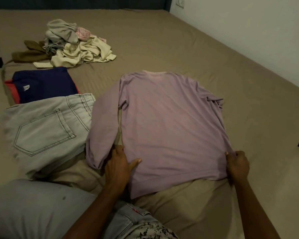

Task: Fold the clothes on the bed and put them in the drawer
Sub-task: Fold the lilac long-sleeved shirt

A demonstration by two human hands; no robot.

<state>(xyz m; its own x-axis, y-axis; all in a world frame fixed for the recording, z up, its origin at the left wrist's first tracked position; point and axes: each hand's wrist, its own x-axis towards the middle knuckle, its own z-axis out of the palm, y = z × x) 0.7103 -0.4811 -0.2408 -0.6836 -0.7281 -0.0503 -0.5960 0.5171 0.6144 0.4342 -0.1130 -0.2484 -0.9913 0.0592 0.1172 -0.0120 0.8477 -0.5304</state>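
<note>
Two hands work the lilac shirt, spread flat mid-bed beside the folded jeans. Best to smooth the hem taut before folding the sleeves inward. Left hand lies flat, fingers straight, on the shirt's near-left corner; right hand pinches its near-right corner.

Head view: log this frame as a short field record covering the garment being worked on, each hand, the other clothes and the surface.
garment in work: lilac long-sleeve top, spread flat, hem toward the person
left hand: rests on the top's near left hem corner, thumb flat on the cloth
right hand: pinches the near right hem corner
folded: grey jeans; navy garment over a red one
unfolded: clothes pile at far left
surface: bed with tan sheet
drawer: not in view
</note>
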